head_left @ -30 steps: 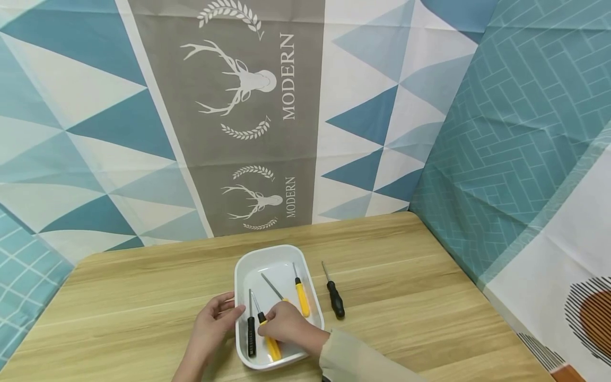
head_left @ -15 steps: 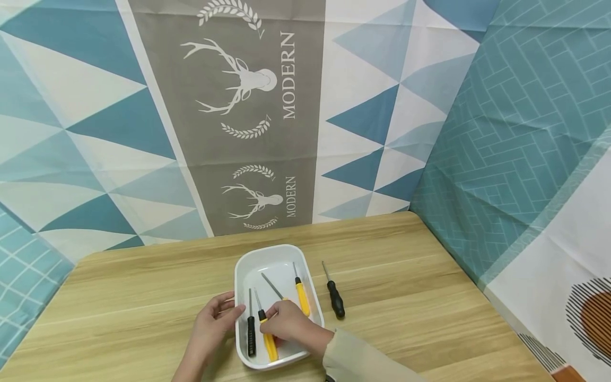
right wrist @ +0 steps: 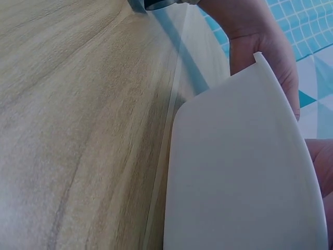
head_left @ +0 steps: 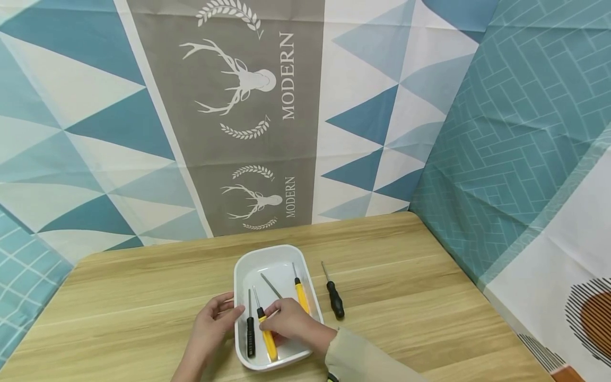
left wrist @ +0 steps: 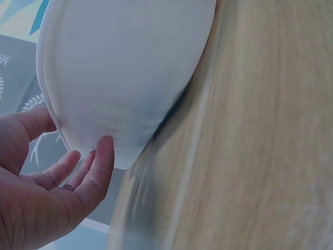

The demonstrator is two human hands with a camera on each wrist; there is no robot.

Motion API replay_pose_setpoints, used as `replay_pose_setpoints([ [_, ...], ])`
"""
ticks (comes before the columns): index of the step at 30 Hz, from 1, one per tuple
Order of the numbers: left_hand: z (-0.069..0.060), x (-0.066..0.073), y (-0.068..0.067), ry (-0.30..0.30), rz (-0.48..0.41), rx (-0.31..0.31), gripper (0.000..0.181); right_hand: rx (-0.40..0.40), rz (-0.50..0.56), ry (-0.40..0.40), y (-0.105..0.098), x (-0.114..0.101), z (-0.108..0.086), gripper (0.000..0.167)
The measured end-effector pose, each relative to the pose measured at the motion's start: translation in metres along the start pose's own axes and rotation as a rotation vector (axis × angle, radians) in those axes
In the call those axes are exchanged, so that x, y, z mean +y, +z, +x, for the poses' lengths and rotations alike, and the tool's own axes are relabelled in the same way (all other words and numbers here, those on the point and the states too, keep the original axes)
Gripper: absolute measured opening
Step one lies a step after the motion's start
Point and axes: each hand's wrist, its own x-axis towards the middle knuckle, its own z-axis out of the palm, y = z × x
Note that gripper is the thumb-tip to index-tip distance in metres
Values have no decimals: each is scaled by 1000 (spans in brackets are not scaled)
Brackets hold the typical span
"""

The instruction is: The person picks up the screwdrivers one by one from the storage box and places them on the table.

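Observation:
A white tray [head_left: 277,265] stands on the wooden table. My left hand [head_left: 212,323] holds its left rim, thumb over the edge; in the left wrist view, fingertips [left wrist: 105,146] touch the outer wall. Inside the tray, my right hand [head_left: 291,320] pinches a yellow-handled screwdriver [head_left: 270,347] near its black collar. To the left of that lies a black-handled screwdriver [head_left: 250,337]. Another yellow-handled screwdriver [head_left: 302,294] lies along the right wall. Between them shows the shaft of a further screwdriver [head_left: 270,285]; my right hand hides its handle.
On the table [head_left: 406,297], just right of the tray, lies a screwdriver with a black handle [head_left: 336,301]. Patterned cloth [head_left: 258,122] hangs behind the table and at its sides. The tray's outer wall [right wrist: 234,166] fills much of the right wrist view.
My right hand has shifted slightly, and the screwdriver in it has swung a little closer to parallel with the black one. The middle screwdriver's handle has become covered. My left hand stays put.

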Motion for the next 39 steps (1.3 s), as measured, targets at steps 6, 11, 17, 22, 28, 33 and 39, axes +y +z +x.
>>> replay_pose_setpoints([
  [6,0,0,1,-1,-2,8,55,-5,22,-8,-3,0,0,16],
  [11,1,0,1,2,9,9,55,-6,51,-7,-5,-2,-2,18],
  [17,1,-1,0,1,13,12,53,-4,82,-30,-6,-3,-1,19],
  [22,0,0,1,8,17,11,53,18,82,-53,-8,-2,0,20],
  [28,0,1,1,7,8,16,53,32,73,-43,-13,-3,2,22],
  [33,1,0,2,4,4,16,53,38,99,-58,-16,-4,1,22],
  [39,0,1,2,-4,8,17,52,43,129,-88,-16,-5,-1,21],
])
